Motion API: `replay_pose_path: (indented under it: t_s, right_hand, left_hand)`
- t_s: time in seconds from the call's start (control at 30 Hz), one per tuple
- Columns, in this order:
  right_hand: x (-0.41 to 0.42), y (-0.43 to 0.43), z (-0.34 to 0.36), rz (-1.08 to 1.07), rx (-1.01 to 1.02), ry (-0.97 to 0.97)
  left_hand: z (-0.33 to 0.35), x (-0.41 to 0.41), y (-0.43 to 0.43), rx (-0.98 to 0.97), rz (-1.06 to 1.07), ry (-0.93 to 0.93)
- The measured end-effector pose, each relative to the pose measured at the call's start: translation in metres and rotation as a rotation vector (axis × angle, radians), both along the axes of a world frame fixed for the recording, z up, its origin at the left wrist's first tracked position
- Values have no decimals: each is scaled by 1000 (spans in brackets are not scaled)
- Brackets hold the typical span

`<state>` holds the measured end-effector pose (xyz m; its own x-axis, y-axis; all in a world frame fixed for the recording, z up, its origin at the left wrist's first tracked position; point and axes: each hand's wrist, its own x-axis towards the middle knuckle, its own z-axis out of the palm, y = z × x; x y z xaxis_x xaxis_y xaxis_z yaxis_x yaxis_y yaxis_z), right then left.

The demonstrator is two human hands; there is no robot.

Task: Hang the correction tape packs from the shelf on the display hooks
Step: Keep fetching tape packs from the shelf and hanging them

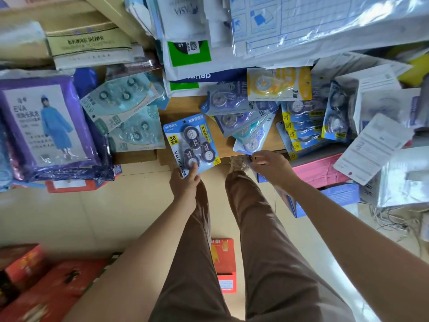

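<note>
The left hand [185, 180] pinches the near end of a blue pack [191, 141], thumb on its face and fingers behind. The pack carries three dark tape reels and stands up and away from the hand, over the front edge of the wooden shelf [185, 105]. That forearm reaches straight forward.

The right hand [269, 166] is held palm down with its fingers curled at the near corner of a fan of packs [243, 122] on the shelf. Whether they have closed on the lowest pack cannot be told.

A yellow pack [278, 83] lies behind the fan, and a stack of blue packs [301, 129] lies just to its right. Teal packs [125, 108] and a purple raincoat bag [46, 126] lie to the left. Bagged papers [325, 26] overhang the shelf from behind.
</note>
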<state>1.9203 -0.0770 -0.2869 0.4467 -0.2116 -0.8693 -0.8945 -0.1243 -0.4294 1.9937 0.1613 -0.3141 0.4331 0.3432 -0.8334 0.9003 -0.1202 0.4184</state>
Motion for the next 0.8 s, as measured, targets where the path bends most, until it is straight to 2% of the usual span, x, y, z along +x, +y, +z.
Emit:
replay_pose_path:
  t_s: [0.07,0.13,0.23,0.37,0.5,0.57,0.7,0.8]
  right_hand:
    - [5,12,9,-157,93,-16]
    - [9,22,16,-331,229,-5]
    - [14,31,27,-503,445,0]
    - [3,26,43,-689,556,-103]
    - [-21,2,60,-775,466,-135]
    - [-39,-12,65,-759,351,-126]
    - [-80,-30,70,-720,59,-89]
    - [-107,-36,72,-838,-11,-67]
  left_hand:
    - [31,-6,-1,-72,34,25]
    - [59,-15,2,-100,-35,49]
    - [93,-27,1,-210,-179,62]
    - [121,-24,-16,-376,-454,115]
    - [121,-4,-49,-337,-702,160]
    - [113,8,-69,-304,-728,164]
    - [85,36,-120,-264,-823,62]
    - [60,49,-174,-239,-964,32]
